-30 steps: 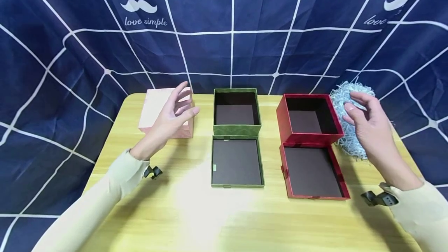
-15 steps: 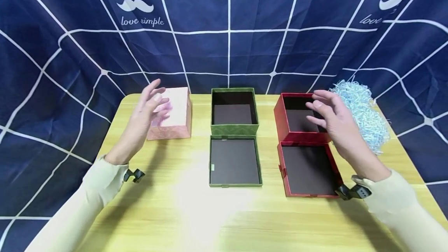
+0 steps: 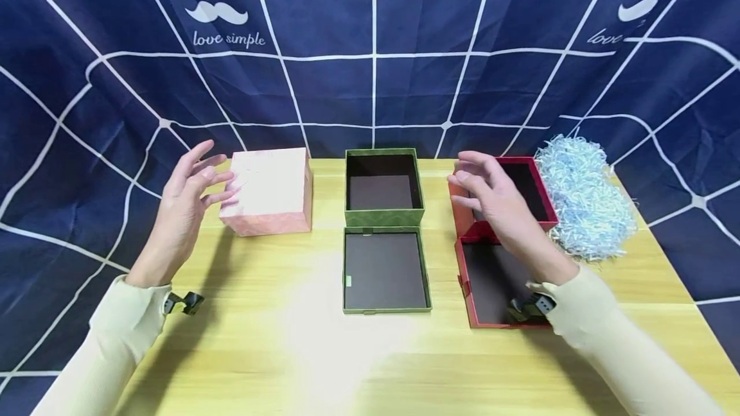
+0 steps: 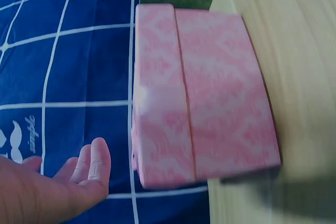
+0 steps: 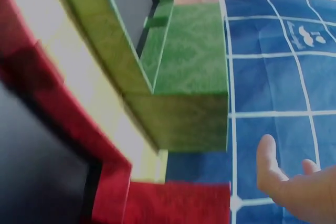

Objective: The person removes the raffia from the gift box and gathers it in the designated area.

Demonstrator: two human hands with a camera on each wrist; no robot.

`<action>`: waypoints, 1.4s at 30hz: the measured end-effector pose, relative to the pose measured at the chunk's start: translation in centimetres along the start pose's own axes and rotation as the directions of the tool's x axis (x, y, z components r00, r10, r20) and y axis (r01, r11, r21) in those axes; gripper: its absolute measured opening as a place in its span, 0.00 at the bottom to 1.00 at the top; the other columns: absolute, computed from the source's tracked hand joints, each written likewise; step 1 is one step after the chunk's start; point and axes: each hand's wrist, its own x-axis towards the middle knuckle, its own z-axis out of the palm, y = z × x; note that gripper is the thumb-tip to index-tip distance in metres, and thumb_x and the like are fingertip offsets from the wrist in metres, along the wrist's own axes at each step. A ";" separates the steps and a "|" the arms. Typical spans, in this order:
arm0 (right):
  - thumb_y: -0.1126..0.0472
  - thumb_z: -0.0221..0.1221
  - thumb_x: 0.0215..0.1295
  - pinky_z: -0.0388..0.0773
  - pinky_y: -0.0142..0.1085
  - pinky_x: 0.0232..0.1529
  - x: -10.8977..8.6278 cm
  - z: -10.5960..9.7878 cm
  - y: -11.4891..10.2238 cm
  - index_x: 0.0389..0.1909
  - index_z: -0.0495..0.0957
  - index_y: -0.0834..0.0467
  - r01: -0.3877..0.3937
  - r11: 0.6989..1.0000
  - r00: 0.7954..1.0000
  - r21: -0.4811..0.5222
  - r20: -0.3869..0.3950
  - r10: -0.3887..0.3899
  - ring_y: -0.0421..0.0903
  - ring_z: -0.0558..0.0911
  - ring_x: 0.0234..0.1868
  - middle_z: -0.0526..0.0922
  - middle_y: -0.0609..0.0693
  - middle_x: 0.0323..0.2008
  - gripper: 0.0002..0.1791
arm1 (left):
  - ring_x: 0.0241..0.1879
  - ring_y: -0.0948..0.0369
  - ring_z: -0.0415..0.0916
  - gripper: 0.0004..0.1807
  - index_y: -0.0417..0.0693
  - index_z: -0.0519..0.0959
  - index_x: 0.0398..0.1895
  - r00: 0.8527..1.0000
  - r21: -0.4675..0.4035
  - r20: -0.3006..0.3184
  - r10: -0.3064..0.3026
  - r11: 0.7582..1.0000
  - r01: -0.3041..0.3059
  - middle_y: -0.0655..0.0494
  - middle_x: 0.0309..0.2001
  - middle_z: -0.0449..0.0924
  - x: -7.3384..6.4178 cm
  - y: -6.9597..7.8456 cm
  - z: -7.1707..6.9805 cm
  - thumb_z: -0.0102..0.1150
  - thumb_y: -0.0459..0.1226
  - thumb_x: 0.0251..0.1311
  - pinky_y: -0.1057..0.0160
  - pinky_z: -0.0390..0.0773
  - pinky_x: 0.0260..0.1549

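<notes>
Risk at the red box (image 3: 462, 220): the right hand (image 3: 491, 196) is hovering over it, so a careless sweep could be shoving it against the red lid (image 3: 484, 275) lying just in front.
Risk at the pink box (image 3: 268, 188): the left hand (image 3: 184, 207) is hovering by its left edge, so a sideways drift could be knocking it askew.
Left grip: fingers are bending loosely, holding nothing; the pink box is sitting just to their right, apart.
Right grip: fingers and thumb are curving loosely, holding nothing; the red box is standing beneath them.
</notes>
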 end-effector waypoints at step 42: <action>0.62 0.62 0.80 0.82 0.46 0.63 7.1 18.6 -0.8 0.83 0.61 0.55 -0.131 0.985 0.938 0.111 0.335 0.087 0.54 0.73 0.74 0.62 0.58 0.77 0.35 | 0.38 0.64 0.77 0.35 0.63 0.67 0.81 0.951 0.104 0.186 -0.245 0.968 0.229 0.54 0.52 0.76 3.1 -5.0 -6.5 0.47 0.23 0.79 0.71 0.72 0.30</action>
